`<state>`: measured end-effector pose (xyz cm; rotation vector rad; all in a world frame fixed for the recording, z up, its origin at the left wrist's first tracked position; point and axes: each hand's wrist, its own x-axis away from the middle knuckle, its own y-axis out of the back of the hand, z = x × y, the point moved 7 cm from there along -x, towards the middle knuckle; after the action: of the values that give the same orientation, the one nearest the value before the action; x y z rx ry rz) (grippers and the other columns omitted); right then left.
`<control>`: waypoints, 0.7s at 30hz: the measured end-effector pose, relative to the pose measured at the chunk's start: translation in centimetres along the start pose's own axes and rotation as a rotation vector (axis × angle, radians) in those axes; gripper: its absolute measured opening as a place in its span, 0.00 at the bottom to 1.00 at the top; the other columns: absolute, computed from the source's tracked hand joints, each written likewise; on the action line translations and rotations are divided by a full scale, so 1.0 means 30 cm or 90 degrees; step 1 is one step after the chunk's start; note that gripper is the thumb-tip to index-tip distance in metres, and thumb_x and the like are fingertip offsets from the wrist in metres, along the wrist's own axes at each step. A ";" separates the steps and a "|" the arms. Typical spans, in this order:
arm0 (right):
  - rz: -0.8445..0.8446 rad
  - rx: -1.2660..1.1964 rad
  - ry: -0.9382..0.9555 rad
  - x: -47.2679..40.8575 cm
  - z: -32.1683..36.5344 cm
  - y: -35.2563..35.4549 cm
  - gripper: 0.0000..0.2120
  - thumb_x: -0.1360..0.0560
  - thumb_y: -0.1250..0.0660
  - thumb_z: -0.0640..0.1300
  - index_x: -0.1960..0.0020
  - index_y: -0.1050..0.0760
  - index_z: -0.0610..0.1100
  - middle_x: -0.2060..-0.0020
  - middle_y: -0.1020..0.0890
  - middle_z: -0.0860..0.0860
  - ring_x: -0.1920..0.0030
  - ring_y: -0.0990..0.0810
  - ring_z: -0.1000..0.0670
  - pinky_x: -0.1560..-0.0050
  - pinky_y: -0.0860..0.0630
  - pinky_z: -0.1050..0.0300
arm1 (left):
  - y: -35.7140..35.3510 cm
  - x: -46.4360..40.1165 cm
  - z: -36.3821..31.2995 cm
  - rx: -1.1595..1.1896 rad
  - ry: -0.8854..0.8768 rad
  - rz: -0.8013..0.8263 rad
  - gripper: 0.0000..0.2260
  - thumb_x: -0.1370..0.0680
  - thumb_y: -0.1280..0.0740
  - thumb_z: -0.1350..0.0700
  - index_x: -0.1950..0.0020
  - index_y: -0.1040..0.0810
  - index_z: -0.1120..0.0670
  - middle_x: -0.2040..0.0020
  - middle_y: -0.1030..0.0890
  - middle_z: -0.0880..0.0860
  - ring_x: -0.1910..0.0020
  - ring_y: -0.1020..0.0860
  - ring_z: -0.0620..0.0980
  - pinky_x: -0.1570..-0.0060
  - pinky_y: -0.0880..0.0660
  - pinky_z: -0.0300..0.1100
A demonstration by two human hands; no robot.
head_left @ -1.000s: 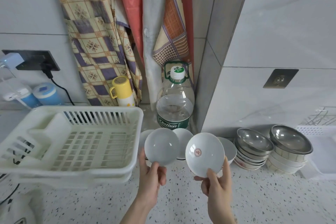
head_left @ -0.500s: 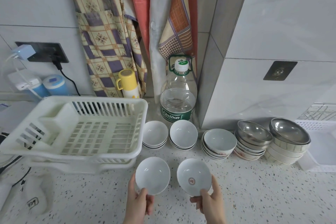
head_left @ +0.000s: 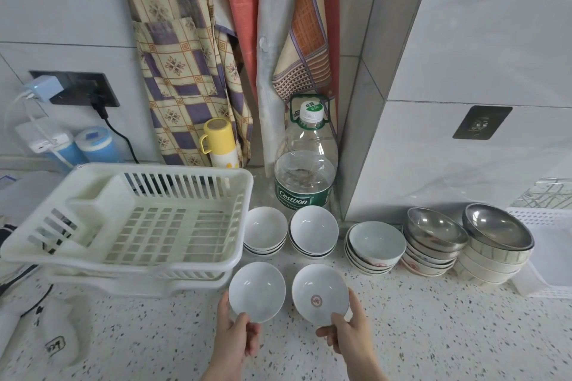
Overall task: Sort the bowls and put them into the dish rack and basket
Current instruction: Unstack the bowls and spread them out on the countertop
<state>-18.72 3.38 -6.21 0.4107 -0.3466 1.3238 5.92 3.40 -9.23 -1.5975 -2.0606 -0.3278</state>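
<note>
I have one wide-angle head view, looking forward and down over the speckled stone counter (head_left: pixel 433 334) toward the white tiled wall (head_left: pixel 62 9); both bare hands sit close at the bottom edge, fabrics hang ahead.

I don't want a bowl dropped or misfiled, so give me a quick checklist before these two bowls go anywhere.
1. Left hand grips the plain white bowl at its near rim: ok.
2. Right hand grips the bowl with the red mark: ok.
3. Dish rack has free space: ok, no dishes in it.
4. Basket has room: cannot tell, mostly out of frame.
5. Bowls match in kind: not ok, only one bears a mark.
</note>
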 end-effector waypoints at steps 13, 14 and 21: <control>0.055 0.043 -0.045 0.001 0.002 -0.004 0.26 0.19 0.40 0.43 0.26 0.45 0.59 0.66 0.15 0.41 0.78 0.25 0.49 0.79 0.35 0.63 | -0.014 0.011 -0.058 -0.116 0.013 -0.006 0.31 0.20 0.43 0.65 0.32 0.40 0.29 0.65 0.16 0.63 0.79 0.31 0.51 0.77 0.38 0.37; 0.061 0.064 -0.055 0.002 0.002 -0.001 0.27 0.18 0.41 0.45 0.24 0.48 0.58 0.65 0.14 0.42 0.78 0.25 0.49 0.78 0.36 0.63 | -0.013 0.017 -0.065 -0.136 0.003 -0.007 0.30 0.20 0.42 0.64 0.31 0.41 0.29 0.65 0.16 0.62 0.79 0.30 0.52 0.77 0.37 0.37; -0.083 0.299 0.066 0.014 0.131 0.103 0.19 0.21 0.39 0.51 0.31 0.30 0.48 0.73 0.17 0.49 0.71 0.20 0.55 0.67 0.26 0.60 | 0.006 0.091 -0.127 -0.266 -0.119 -0.088 0.22 0.19 0.36 0.57 0.27 0.36 0.46 0.70 0.17 0.55 0.83 0.30 0.50 0.81 0.32 0.39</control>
<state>-21.69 2.45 -2.30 0.7405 0.0825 1.2884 6.52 3.88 -4.59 -1.7798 -2.3661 -0.7234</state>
